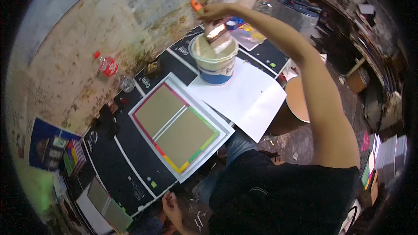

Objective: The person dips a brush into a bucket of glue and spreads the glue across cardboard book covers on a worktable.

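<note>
My right hand (213, 13) is closed around the handle of a wide brush (219, 34). The handle's orange end sticks out past my fingers. Below, the metal band shines, and the pale bristles are at the mouth of a white and blue bucket (216, 70) coated inside with a cream-coloured substance. Down by the table's near edge is my left hand (172, 206), fingers loosely bent, with nothing visible in it. Between them lies a grey two-panel board (186, 134) on white paper, edged with pink, green and yellow strips.
White sheets (250, 98) lie under and beside the bucket on the black table top (130, 161). Another grey board (106, 204) sits at the lower left. A red-capped bottle (106, 65) stands near the stained wall. A round brown container (296, 104) is beyond the table's right side.
</note>
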Action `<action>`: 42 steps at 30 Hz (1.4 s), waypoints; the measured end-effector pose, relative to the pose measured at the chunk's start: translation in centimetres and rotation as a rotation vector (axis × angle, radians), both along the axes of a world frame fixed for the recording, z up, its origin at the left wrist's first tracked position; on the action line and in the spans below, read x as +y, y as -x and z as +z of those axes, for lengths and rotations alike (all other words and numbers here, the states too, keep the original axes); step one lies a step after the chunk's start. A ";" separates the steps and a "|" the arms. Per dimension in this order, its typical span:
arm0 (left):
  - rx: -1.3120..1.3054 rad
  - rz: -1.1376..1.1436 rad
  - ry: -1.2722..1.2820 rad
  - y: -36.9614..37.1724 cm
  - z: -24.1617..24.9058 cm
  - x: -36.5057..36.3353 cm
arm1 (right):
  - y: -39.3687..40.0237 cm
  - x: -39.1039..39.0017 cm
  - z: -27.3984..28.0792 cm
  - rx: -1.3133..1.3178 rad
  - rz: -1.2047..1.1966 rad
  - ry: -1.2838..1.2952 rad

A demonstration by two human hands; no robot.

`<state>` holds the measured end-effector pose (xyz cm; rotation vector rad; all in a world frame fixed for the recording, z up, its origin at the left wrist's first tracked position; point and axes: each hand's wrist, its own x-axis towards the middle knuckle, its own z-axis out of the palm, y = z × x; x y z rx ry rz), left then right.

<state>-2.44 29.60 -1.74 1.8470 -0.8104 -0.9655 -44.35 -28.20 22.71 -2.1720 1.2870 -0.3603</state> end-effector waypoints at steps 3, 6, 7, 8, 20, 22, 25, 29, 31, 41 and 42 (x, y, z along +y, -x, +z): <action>-0.047 -0.078 0.024 2.5 2.3 -2.7 | 0.4 -0.7 -1.1 0.164 -0.042 0.075; -0.093 -0.208 0.043 2.8 1.6 -2.9 | 0.3 1.2 -0.5 0.131 -0.052 -0.066; -0.093 -0.241 0.081 2.8 1.4 -2.9 | 0.4 1.8 -0.2 0.105 -0.051 -0.023; -0.089 -0.254 0.069 2.6 1.2 -2.9 | 0.5 0.9 0.0 0.192 -0.054 -0.004; -0.013 -0.108 0.285 4.4 6.2 -6.2 | -10.9 4.0 5.7 0.600 0.304 0.337; -0.046 0.034 0.451 4.7 5.9 -7.7 | -14.3 6.3 5.1 0.660 0.381 0.365; 0.074 0.095 0.563 4.0 5.7 -11.7 | -18.8 6.8 1.4 0.583 0.620 0.596; 0.186 0.154 0.663 5.7 5.1 -17.6 | -25.6 10.4 -5.5 0.436 0.616 0.712; 0.060 0.174 0.683 6.2 2.8 -19.7 | -27.7 12.1 -8.6 0.233 0.627 0.812; -0.125 0.239 0.624 7.1 -1.2 -20.7 | -23.9 12.9 -20.6 -0.363 -0.121 0.325; -0.105 0.251 0.636 6.8 -1.3 -20.9 | -22.4 13.4 -20.1 -0.338 -0.178 0.340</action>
